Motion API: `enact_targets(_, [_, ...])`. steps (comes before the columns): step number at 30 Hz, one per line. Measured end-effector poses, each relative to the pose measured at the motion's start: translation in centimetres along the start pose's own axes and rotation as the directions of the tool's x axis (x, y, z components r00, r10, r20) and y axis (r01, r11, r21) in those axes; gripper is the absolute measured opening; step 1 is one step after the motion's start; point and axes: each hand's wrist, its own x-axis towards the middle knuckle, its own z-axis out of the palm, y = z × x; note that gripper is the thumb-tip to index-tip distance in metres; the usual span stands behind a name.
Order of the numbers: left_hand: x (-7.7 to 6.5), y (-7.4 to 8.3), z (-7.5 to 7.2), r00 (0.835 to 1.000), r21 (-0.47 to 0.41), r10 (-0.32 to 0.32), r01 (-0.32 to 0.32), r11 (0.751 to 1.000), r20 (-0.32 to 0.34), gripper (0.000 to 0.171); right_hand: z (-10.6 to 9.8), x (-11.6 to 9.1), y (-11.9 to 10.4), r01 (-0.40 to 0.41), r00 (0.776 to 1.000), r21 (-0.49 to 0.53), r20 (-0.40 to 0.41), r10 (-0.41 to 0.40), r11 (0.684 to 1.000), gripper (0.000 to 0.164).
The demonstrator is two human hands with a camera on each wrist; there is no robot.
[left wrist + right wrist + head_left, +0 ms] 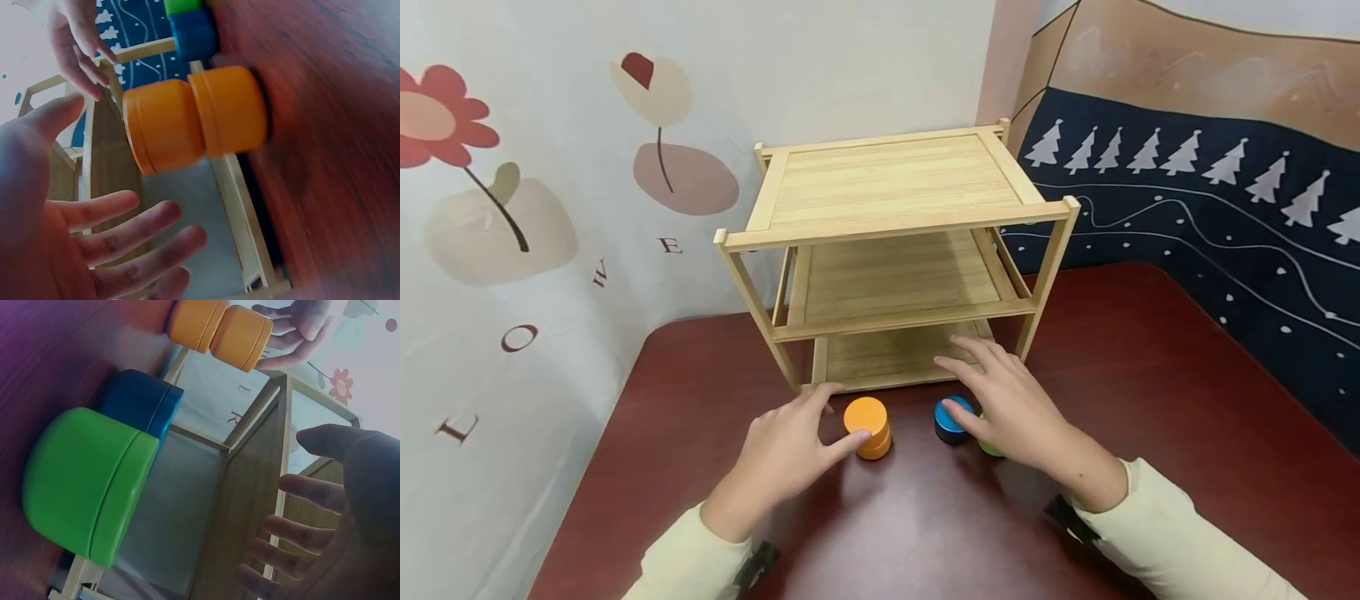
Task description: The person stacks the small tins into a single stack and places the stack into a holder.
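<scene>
Two orange lidded jars stand stacked in front of the shelf, the upper jar (865, 414) on the lower jar (234, 112). My left hand (782, 446) is spread beside the stack, its thumb overlapping the upper jar in the head view; the left wrist view shows fingers and palm apart from both jars. To the right sit a blue lidded jar (951, 427) and a green lidded jar (81, 478), side by side on the table. Over these two hovers my right hand (1011, 404), fingers extended and holding nothing. It partly hides the green jar in the head view.
A light wooden shelf (895, 183) with three levels stands at the back of the dark red table (700, 408). Its lowest board (887, 354) is just behind the jars. Patterned wall coverings rise behind the table on the left and right.
</scene>
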Motion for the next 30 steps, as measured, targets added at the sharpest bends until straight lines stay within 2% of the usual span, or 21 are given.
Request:
enact_targets(6, [0.1, -0.1, 0.3, 0.998, 0.008, -0.028, 0.028, 1.0, 0.053, 0.079, 0.7, 0.8, -0.5, 0.01, 1.0, 0.038, -0.022, -0.009, 0.999, 0.049])
enact_targets(13, [0.6, -0.4, 1.3, 0.998, -0.053, 0.007, -0.003, 0.999, 0.066, 0.091, 0.8, 0.7, -0.2, -0.026, 0.999, 0.053, -0.032, 0.028, 0.998, 0.047])
enact_targets(17, [0.7, -0.8, 1.8, 0.996, -0.073, 0.005, 0.001, 0.997, 0.09, 0.086, 1.0, 0.5, 0.1, -0.031, 0.999, 0.066, -0.024, 0.033, 0.997, 0.045])
enact_targets(23, [1.0, -1.2, 2.4, 0.989, -0.15, -0.001, 0.023, 0.988, 0.149, 0.069, 1.4, 0.5, 0.3, -0.014, 1.0, 0.058, -0.015, 0.015, 0.998, 0.041])
enact_targets(26, [0.9, -1.4, 2.8, 0.985, -0.174, -0.006, 0.037, 0.984, 0.175, 0.063, 1.7, 0.4, 0.4, -0.01, 1.0, 0.054, 0.008, 0.01, 0.999, 0.04])
enact_targets(30, [0.7, -1.6, 3.1, 0.984, -0.194, -0.009, 0.044, 0.98, 0.178, 0.06, 2.0, 0.3, 0.3, -0.016, 0.998, 0.056, 0.056, 0.013, 0.998, 0.04])
